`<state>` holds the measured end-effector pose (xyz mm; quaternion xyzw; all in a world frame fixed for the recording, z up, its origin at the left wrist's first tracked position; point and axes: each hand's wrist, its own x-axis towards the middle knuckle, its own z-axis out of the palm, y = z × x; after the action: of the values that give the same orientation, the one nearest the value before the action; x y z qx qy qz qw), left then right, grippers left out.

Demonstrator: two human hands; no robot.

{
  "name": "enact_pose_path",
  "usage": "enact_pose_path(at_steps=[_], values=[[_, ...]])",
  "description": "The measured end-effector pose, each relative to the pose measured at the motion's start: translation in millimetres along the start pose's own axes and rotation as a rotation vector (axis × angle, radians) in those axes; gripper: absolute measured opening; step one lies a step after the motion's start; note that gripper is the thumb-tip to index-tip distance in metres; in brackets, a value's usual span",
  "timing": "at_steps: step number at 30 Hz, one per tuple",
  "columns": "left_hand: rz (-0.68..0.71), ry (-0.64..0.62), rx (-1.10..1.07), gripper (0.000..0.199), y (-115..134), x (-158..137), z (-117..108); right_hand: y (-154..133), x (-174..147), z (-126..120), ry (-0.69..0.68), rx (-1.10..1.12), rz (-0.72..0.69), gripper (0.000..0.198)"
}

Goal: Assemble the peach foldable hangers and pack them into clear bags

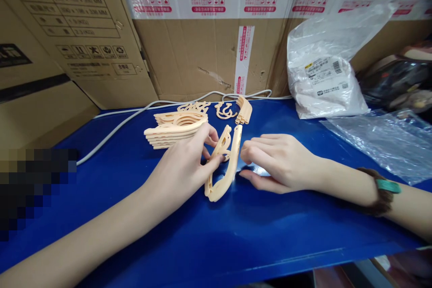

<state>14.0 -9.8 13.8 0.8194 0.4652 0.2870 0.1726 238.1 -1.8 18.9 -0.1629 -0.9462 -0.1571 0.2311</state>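
Observation:
A cream plastic folding hanger (232, 160) lies on the blue table in a narrow V, its two arms side by side and its joined end toward me. My left hand (192, 155) grips its left arm between thumb and fingers. Just right of the hanger, my right hand (276, 162) hovers or rests with thumb and fingers apart and bent, holding nothing; whether a fingertip touches the hanger I cannot tell. Behind my left hand sits a stack of hanger pieces (175, 130). Loose hooks (224, 110) and a bundle of short curved pieces (244, 110) lie farther back.
Cardboard boxes (189, 49) wall off the back and left. A white cable (118, 132) runs along the table's rear and left. At right stand a white plastic bag (324, 72) and a clear bag (388, 144). The table's front edge (303, 256) is close.

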Motion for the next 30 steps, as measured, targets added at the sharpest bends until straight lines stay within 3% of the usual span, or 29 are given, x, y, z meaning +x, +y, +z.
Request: enact_pose_path(at_steps=[4,10,17,23,25,30], values=[[0.068,0.059,0.111,0.014,2.9,1.0,-4.7,6.5,-1.3,5.5,-0.103,-0.057,0.113,0.030],[0.107,0.055,0.205,0.015,5.1,0.4,-5.3,13.8,-4.2,18.9,-0.210,0.144,0.216,0.037],[0.131,0.029,0.236,0.019,4.6,0.8,-4.2,10.0,-1.0,23.0,-0.169,0.320,0.287,0.027],[0.166,0.028,0.272,0.015,1.6,2.3,-6.0,30.4,-2.8,15.2,-0.178,0.626,0.497,0.025],[0.170,0.017,0.294,0.014,0.7,3.3,-6.4,42.1,-4.4,12.2,-0.140,0.751,0.615,0.029],[0.180,-0.043,0.308,0.013,1.2,3.8,-6.1,56.4,-5.3,8.6,0.104,1.000,0.944,0.025]])
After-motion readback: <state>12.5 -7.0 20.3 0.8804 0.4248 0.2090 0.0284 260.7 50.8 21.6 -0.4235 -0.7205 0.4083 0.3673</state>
